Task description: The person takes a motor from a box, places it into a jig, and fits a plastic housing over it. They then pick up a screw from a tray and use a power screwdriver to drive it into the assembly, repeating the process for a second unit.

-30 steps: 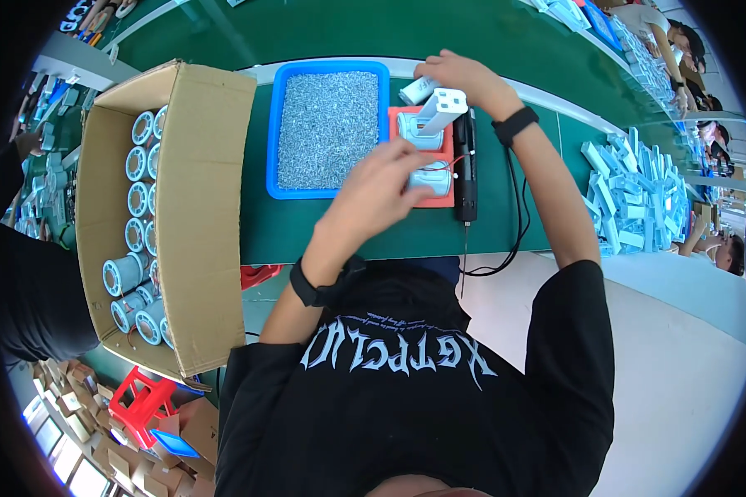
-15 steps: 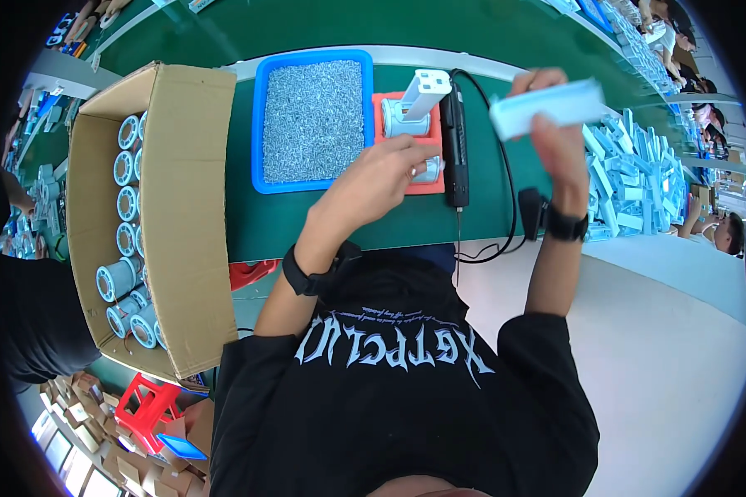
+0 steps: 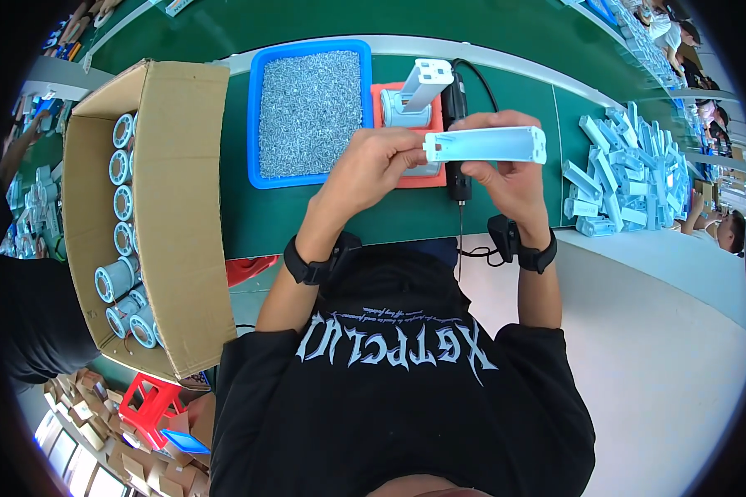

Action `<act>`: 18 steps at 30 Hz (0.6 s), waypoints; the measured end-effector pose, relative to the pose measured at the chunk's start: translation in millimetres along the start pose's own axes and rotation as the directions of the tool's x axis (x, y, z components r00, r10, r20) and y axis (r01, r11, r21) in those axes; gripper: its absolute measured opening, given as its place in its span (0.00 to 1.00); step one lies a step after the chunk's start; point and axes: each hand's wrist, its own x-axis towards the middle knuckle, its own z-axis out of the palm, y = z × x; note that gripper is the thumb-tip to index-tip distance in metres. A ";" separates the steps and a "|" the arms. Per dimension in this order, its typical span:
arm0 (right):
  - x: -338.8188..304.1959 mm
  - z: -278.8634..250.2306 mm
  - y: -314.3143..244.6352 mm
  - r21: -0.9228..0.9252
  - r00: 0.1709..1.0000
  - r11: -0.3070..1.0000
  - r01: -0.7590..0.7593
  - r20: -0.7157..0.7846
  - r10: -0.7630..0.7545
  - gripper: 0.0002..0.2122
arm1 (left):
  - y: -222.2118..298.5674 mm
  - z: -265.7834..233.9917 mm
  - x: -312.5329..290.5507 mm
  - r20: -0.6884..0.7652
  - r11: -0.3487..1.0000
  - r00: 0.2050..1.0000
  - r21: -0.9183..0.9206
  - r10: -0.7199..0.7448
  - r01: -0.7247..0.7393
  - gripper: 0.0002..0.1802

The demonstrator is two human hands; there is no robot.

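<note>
My right hand (image 3: 512, 184) grips a pale blue, trough-shaped plastic housing (image 3: 493, 145), its hollow side showing. At the housing's left end are the closed fingertips of my left hand (image 3: 377, 164); what they pinch is hidden. Beneath them lies an orange-red fixture (image 3: 433, 180), partly covered by my hands. In its far slot sits a pale cylindrical part (image 3: 399, 114) with a white handle-like piece (image 3: 427, 81) standing up from it. A black electric screwdriver (image 3: 458, 184) lies just right of the fixture, partly behind the housing.
A blue tray (image 3: 254, 124) of small metal screws is left of the fixture. Further left, an open cardboard box (image 3: 182, 215) contains several cylindrical parts (image 3: 116, 280). Similar housings (image 3: 630, 170) are heaped at the right. The screwdriver's black cable (image 3: 482, 83) curves behind my right hand.
My right hand has brought the housing left and nearer, turning its hollow side into view. My left hand has shifted slightly from the fixture's near slot to the housing's end.
</note>
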 end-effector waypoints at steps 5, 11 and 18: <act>2.9 2.5 -10.7 -0.074 0.994 0.992 0.105 0.045 -0.101 0.26 | -0.5 4.2 -0.4 -0.044 1.000 0.999 0.011 0.008 -0.007 0.08; 0.1 6.5 -11.6 -0.180 0.975 0.959 0.220 0.025 -0.219 0.25 | -0.3 9.7 -2.7 -0.094 0.999 0.995 -0.051 -0.014 0.010 0.08; -0.1 12.8 2.3 -0.297 0.986 0.940 0.168 0.051 -0.160 0.25 | -7.4 10.9 -4.9 -0.075 0.999 0.996 -0.012 -0.041 0.040 0.10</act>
